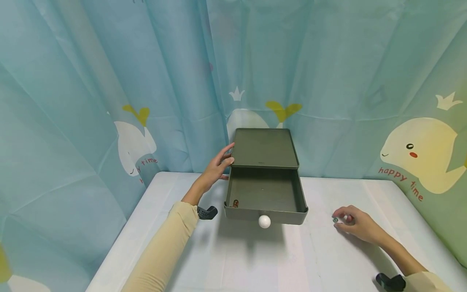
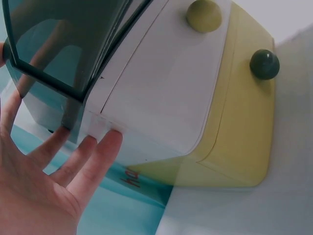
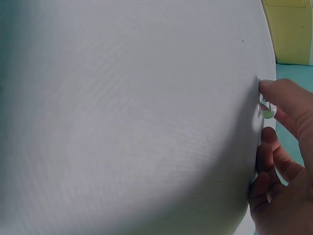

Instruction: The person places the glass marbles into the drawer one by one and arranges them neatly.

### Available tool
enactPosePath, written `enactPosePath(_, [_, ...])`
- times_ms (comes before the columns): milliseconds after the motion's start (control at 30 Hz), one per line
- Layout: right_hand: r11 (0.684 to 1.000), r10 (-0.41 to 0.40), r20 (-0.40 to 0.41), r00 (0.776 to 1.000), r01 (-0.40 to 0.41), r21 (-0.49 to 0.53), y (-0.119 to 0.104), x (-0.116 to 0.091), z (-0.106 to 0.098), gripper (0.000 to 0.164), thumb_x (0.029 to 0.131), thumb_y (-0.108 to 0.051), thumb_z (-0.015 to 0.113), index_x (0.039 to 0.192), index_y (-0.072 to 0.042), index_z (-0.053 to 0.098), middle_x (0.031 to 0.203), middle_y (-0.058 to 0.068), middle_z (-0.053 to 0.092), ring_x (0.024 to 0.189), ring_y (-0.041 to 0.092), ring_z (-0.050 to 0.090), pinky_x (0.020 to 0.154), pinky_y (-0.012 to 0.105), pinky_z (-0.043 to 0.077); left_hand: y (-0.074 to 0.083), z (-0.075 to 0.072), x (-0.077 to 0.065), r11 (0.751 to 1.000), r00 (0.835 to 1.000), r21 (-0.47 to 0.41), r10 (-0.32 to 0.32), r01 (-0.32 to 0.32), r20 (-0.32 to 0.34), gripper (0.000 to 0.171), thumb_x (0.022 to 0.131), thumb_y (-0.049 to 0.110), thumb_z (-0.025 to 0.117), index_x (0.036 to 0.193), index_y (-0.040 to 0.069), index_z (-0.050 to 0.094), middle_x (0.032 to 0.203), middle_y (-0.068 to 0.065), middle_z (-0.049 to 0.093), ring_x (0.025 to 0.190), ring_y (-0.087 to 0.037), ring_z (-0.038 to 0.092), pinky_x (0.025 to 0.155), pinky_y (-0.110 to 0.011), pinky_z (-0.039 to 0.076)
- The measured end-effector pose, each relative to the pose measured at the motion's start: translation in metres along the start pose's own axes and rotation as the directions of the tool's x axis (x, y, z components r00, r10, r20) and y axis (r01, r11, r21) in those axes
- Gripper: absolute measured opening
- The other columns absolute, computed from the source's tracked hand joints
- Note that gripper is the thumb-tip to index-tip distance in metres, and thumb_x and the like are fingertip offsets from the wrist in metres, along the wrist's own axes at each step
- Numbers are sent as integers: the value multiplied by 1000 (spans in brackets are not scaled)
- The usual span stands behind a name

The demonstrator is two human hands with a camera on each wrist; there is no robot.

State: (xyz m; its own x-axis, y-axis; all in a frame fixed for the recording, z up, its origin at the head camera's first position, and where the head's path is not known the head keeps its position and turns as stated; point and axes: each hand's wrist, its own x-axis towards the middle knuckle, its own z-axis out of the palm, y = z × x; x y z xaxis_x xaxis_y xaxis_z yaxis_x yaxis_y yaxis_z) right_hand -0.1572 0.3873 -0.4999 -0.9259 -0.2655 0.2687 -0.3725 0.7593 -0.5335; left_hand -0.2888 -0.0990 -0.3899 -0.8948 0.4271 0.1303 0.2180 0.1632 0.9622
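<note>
A small drawer unit stands on the table with its dark green top drawer (image 1: 262,190) pulled out. My left hand (image 1: 214,168) rests against the unit's left side, fingers spread; in the left wrist view the fingertips (image 2: 115,137) touch the white middle tier (image 2: 161,83). A small brown, shiny piece (image 1: 235,203) lies in the drawer's front left corner. To the right of the unit, just over the table, my right hand (image 1: 359,225) pinches a small clear-and-green piece (image 3: 266,110) between thumb and index finger. Its exact kind is too small to tell.
The open drawer's white knob (image 1: 264,221) juts toward me. Below the green tier are the white tier with a yellow knob (image 2: 204,15) and a yellow tier (image 2: 239,107) with a green knob (image 2: 264,64). A curtain (image 1: 328,81) hangs behind the white table (image 1: 292,259).
</note>
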Motion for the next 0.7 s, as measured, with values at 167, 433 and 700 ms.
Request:
enactPosePath(167, [1000, -9, -10, 1000, 9, 3, 0, -1, 0, 23, 81, -6, 84, 96, -19, 72, 92, -6, 58, 77, 6, 46, 65, 26, 39, -2, 0, 0, 1000, 1000, -1, 1, -1, 0, 59, 107, 38, 49, 162, 38, 28, 163, -14, 30, 144, -36, 40, 95, -61, 52])
enactPosePath(433, [1000, 16, 3, 1000, -16, 16, -1, -2, -1, 21, 82, -5, 82, 95, -18, 72, 93, -5, 57, 78, 6, 45, 66, 25, 39, -1, 0, 0, 1000, 1000, -3, 1, -1, -1, 59, 107, 40, 49, 162, 39, 29, 163, -13, 30, 144, -35, 40, 95, -61, 52])
enactPosePath(700, [1000, 12, -3, 1000, -12, 25, -1, -2, -1, 21, 83, -6, 83, 94, -19, 71, 92, -6, 57, 78, 7, 46, 66, 26, 39, -1, 1, -1, 1000, 1000, -1, -4, 4, -11, 58, 106, 40, 50, 161, 42, 31, 162, -11, 31, 143, -32, 42, 94, -58, 53])
